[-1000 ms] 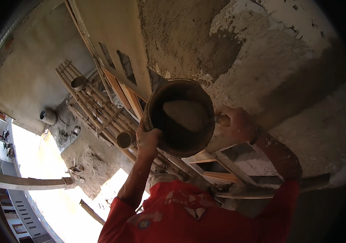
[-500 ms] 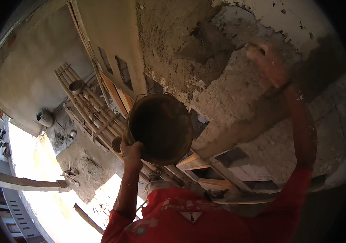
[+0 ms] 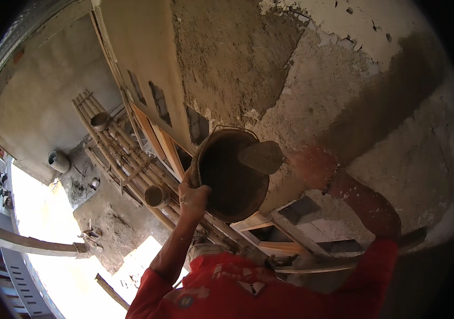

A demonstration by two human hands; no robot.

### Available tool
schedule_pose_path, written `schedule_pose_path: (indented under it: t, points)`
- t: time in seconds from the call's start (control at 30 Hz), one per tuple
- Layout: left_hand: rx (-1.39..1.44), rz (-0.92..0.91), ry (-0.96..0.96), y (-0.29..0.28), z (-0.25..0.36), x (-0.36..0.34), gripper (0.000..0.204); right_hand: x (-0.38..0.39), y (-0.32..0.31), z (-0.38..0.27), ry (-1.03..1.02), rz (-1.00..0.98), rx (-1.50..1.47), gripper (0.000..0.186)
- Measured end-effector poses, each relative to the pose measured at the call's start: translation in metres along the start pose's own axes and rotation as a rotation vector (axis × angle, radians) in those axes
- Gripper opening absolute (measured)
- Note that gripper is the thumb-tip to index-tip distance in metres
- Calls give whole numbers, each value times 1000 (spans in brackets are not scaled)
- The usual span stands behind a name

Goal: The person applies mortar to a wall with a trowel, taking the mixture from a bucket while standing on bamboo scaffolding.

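The left hand point(image 3: 192, 195) gripped the rim of a dark mortar pan point(image 3: 232, 173) at its seven o'clock — held up against a rough plastered wall point(image 3: 312, 90). The blurred right hand point(image 3: 314, 166) clasped a trowel point(image 3: 261, 157) at the pan's two o'clock.

Rough wall point(image 3: 344, 95) filled most of the view, patchy grey-brown plaster with a darker wet-looking area point(image 3: 232, 58) up top and flaking white paint point(image 3: 365, 32) near the upper right. A smooth tan panel point(image 3: 142, 58) ran down the left of it. Below sat a bamboo ladder-like scaffold point(image 3: 126, 154), with a couple of small round buckets point(image 3: 101, 121) on it and another pot point(image 3: 58, 158) on the ground beside a mortar heap point(image 3: 110, 223). Timber window frames point(image 3: 285, 228) showed lower down, and a wooden beam point(image 3: 30, 243) crossed the bright sunlit patch point(image 3: 41, 223) at left.
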State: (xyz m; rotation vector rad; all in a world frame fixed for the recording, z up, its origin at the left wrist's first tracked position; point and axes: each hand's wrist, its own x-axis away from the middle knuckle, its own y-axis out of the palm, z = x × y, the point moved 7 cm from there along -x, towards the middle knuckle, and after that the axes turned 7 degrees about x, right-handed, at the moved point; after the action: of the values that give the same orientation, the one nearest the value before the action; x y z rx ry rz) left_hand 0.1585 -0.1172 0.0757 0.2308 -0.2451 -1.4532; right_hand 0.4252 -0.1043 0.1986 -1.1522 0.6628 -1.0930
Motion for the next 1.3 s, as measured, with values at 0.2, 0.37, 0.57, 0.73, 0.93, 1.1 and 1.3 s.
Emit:
schedule_pose_path:
  t: [0.2, 0.37, 0.57, 0.73, 0.93, 1.1, 1.3]
  points:
    - [16, -49, -61, 35, 9, 7, 60, -3, 47, -40, -50, 54, 180, 15]
    - [35, -132, 22, 58, 19, 14, 59, 6, 97, -36, -82, -247, -260, 36]
    - [-80, -72, -84, 45, 2, 10, 58, 16, 118, -54, -66, 4, -634, 39]
    - [62, 28, -70, 22, 5, 11, 58, 10, 94, -46, 35, -101, -688, 37]
    - [65, 142, -59, -8, 13, 4, 61, -10, 46, -27, -113, 64, -664, 39]
    - [105, 190, -12, -30, 17, -2, 67, -8, -74, -10, -94, 130, -655, 35]
    - [155, 318, 56, -82, 43, 20, 63, -20, -201, -8, -277, 247, -660, 38]
